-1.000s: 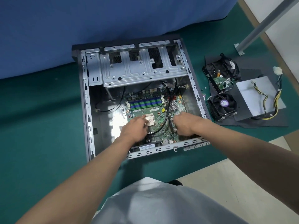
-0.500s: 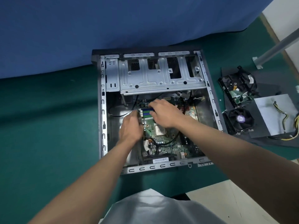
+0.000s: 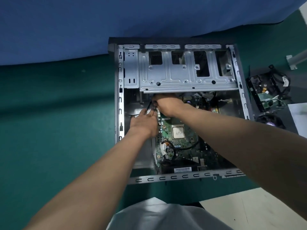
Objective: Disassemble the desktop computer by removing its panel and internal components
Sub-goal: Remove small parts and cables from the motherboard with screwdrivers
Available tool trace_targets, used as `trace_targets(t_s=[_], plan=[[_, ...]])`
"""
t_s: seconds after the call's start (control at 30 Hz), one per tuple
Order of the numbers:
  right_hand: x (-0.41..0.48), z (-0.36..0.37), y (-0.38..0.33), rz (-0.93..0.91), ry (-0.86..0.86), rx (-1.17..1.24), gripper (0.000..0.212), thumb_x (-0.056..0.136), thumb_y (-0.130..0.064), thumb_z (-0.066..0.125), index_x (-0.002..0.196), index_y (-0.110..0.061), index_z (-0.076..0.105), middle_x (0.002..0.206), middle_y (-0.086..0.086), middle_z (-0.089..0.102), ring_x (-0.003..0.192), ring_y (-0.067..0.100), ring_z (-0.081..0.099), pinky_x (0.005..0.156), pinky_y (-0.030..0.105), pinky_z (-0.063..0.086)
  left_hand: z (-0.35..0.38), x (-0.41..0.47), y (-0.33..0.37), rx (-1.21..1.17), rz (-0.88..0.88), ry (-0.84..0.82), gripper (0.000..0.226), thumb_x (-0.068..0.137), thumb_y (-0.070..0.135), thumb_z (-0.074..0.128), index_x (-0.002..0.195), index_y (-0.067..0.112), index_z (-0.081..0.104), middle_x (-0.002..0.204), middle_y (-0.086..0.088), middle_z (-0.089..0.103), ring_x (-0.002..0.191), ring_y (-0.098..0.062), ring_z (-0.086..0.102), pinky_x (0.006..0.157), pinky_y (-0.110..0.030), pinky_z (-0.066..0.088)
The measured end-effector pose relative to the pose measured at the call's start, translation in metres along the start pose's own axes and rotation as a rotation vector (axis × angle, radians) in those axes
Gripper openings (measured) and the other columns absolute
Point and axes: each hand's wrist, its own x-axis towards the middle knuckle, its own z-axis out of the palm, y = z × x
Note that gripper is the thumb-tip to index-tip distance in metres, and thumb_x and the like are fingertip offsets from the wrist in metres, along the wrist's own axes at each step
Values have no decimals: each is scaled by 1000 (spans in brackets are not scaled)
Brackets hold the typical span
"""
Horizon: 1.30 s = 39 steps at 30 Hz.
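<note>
Green mat [image 3: 58,113] bore one opened case [image 3: 182,177] (one motherboard [image 3: 187,150] inside); two hands worked there: left hand [image 3: 144,123] flat-fingered, right hand [image 3: 169,104] curled, its hold hidden.

The desktop computer case [image 3: 118,103] lies on its side with the side panel off and the interior facing up. A bare-metal drive cage [image 3: 187,77] spans the far end. The green motherboard [image 3: 187,146] sits flat on the case floor, with the silver CPU [image 3: 178,132] exposed near its centre. A black cable [image 3: 149,106] runs at the board's far-left corner.
</note>
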Motion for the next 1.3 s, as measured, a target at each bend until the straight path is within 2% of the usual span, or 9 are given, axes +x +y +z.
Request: trace_targets(t_s=[0.17, 0.4, 0.53, 0.63, 0.77, 0.83, 0.9, 1.1, 1.3], plan=[[1, -4, -1, 13, -58, 38, 11, 78, -27, 32, 85, -23, 40, 87, 10, 51, 81, 33, 55, 77, 41, 49, -8, 1, 0, 42, -2, -81, 70, 97, 16, 44, 155, 19, 6, 162, 10, -2, 149, -22, -4, 113, -54, 20], [0, 3, 3, 3, -64, 31, 25, 83, -33, 19, 71, -21, 37, 72, 4, 47, 69, 27, 51, 57, 32, 32, -14, 1, -1, 77, 1, -115, 64, 99, 23, 39, 155, 20, 8, 162, 11, -5, 149, -21, -5, 113, -55, 20], [1, -20, 12, -25, 23, 81, 20, 96, -25, 31, 88, -26, 49, 89, -4, 52, 110, 29, 53, 87, 34, 36, -14, 0, 1, 91, -5, -101, 67, 97, 14, 40, 155, 18, 7, 162, 9, -3, 149, -21, -6, 111, -56, 21], [-5, -24, 14, -55, 64, 26, 22, 97, -17, 35, 77, -25, 40, 75, -6, 39, 87, 23, 51, 82, 31, 35, -15, -1, 1, 73, -2, -99, 67, 97, 15, 41, 155, 18, 7, 162, 8, -1, 149, -22, -4, 112, -55, 21], [-29, 0, 23, 26, 107, 13, 13, 96, -19, 42, 93, -14, 54, 71, -1, 51, 64, 18, 54, 64, 35, 49, -12, -3, -1, 9, -9, -85, 66, 97, 17, 43, 155, 22, 12, 163, 1, 1, 148, -29, 5, 112, -54, 22], [-46, 8, 38, 51, 254, 0, 17, 95, -19, 43, 92, -13, 59, 67, -4, 52, 59, 13, 50, 70, 34, 49, -11, -4, -1, -27, -40, -76, 68, 96, 18, 45, 155, 27, 12, 162, -9, -1, 148, -34, 4, 114, -53, 20], [-68, 13, 56, 25, 301, -111, 15, 92, -20, 46, 96, -16, 61, 79, -2, 58, 71, 15, 49, 85, 37, 43, -13, -5, 0, -54, -73, -73, 66, 96, 20, 47, 154, 30, 15, 161, -16, -1, 147, -38, 0, 115, -53, 17], [-119, 21, 78, 47, 17, -449, 30, 82, -18, 56, 112, -16, 63, 122, 7, 57, 117, 24, 47, 104, 45, 30, -20, -7, 7, 14, -93, -40, 47, 98, 38, 45, 142, 24, 40, 158, -16, 16, 144, -38, 10, 112, -54, 23], [-145, 8, 89, 70, 43, -500, 32, 85, -15, 56, 117, -19, 61, 118, 5, 60, 116, 23, 50, 106, 48, 26, -15, -10, 38, 190, -85, 233, 48, 93, 40, 47, 131, 11, 50, 139, -13, 45, 133, -30, 33, 106, -46, 29]])
